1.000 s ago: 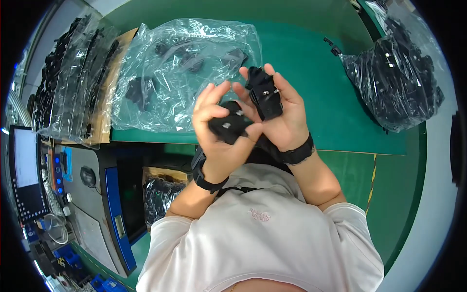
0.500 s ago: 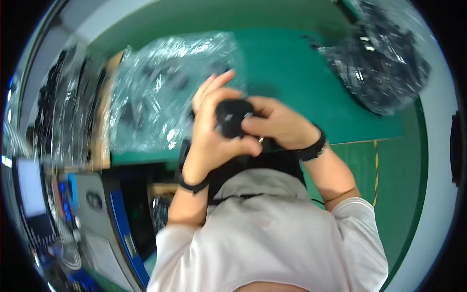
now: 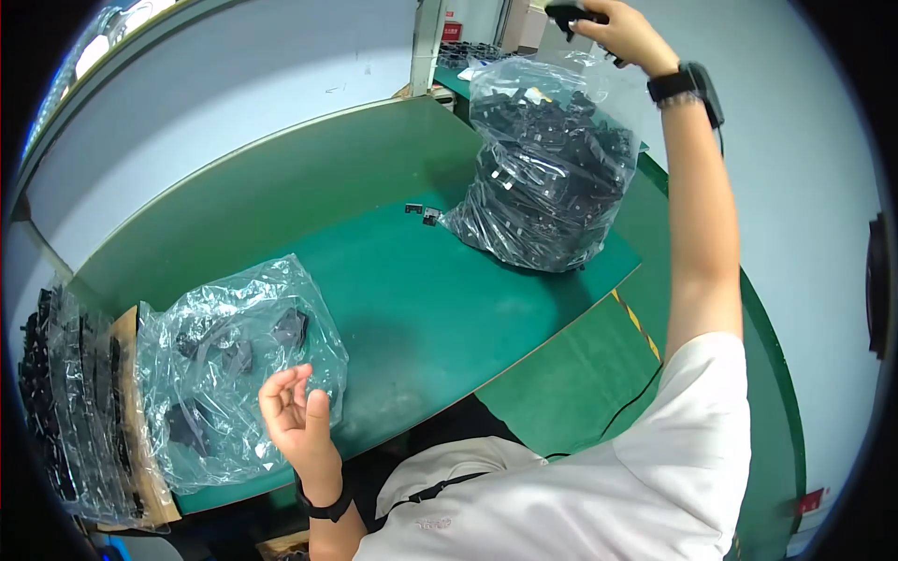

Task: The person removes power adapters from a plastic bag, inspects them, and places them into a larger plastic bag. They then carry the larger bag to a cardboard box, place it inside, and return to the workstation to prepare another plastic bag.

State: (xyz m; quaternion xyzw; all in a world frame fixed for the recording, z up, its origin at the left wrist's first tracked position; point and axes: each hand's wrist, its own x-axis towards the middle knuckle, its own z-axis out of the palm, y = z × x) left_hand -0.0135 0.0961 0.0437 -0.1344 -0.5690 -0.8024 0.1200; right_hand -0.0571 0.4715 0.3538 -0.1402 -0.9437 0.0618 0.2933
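The right hand (image 3: 629,39) pinched a black part (image 3: 564,13) at far right, long axis roughly left-right, visible end leftward; the left hand (image 3: 299,425) had loosely curled fingers, thumb apart.

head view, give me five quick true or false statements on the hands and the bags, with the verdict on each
1. The right hand holds a black part. True.
2. The left hand grips a black part too. False: nothing shows in it; its fingers are loosely curled.
3. The bulging bag rests on the green table. True.
4. The thin clear bag is packed full. False: it lies nearly flat, with only a few dark pieces showing through.
5. Two small black pieces lie on the table, just left of the bulging bag. True.
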